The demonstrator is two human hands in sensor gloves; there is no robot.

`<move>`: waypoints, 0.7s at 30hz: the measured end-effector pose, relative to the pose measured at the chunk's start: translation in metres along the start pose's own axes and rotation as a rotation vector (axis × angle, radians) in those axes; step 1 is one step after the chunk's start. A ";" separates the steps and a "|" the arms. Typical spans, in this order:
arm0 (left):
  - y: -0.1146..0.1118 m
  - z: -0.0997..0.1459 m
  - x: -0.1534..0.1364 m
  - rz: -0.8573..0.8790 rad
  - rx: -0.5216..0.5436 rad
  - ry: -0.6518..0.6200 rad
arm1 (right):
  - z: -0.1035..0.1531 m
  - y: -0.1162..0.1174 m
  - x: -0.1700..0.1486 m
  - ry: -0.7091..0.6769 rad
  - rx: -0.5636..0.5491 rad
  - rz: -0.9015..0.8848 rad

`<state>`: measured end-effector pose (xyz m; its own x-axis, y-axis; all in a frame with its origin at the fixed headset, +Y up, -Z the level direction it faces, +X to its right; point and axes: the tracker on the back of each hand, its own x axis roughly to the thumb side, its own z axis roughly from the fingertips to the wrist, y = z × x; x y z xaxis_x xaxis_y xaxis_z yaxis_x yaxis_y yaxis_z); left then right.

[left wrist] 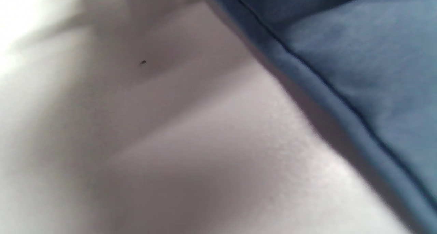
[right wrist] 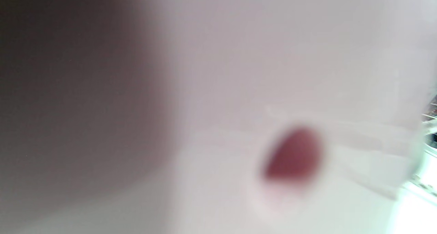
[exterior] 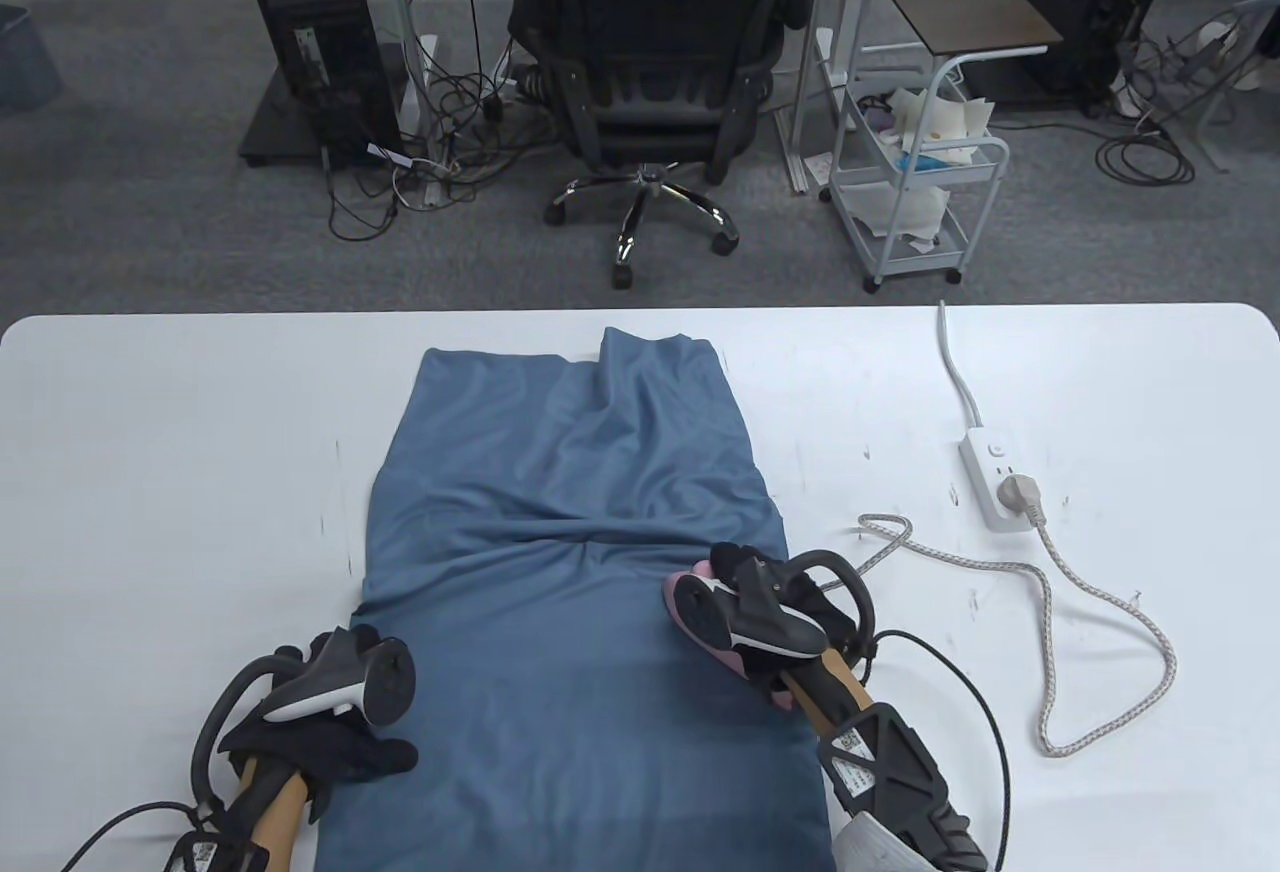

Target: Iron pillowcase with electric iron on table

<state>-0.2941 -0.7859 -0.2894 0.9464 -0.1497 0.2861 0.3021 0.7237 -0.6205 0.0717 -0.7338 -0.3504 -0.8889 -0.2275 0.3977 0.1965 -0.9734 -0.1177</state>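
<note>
Pillowcase (exterior: 575, 562) — iron (exterior: 705, 617) under right hand (exterior: 770, 602)

We see a white table (exterior: 180, 472), scuffed with small dark marks. A blue pillowcase (exterior: 580, 552) lies lengthwise down its middle, smooth near us, creased at the far end. To the right a white power strip (exterior: 990, 477) lies flat with a plug (exterior: 1022, 494) in it; its white lead (exterior: 955, 362) runs off the far edge. A braided cord (exterior: 1050, 612) loops across the right side. In the left wrist view the pillowcase hem (left wrist: 317, 87) lies on the tabletop.
</note>
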 end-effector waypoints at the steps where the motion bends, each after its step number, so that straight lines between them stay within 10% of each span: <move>1: 0.000 0.000 0.000 0.000 0.000 0.000 | 0.005 -0.001 0.002 -0.023 -0.007 0.017; 16: 0.000 0.001 0.001 0.008 -0.006 0.012 | 0.018 0.008 -0.048 0.053 -0.001 0.072; 21: 0.001 0.000 0.001 0.005 -0.012 0.007 | 0.012 -0.022 -0.019 -0.141 -0.013 0.354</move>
<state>-0.2928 -0.7852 -0.2896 0.9488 -0.1507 0.2775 0.2983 0.7164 -0.6307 0.0888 -0.7084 -0.3446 -0.7010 -0.5518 0.4517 0.4752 -0.8338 -0.2811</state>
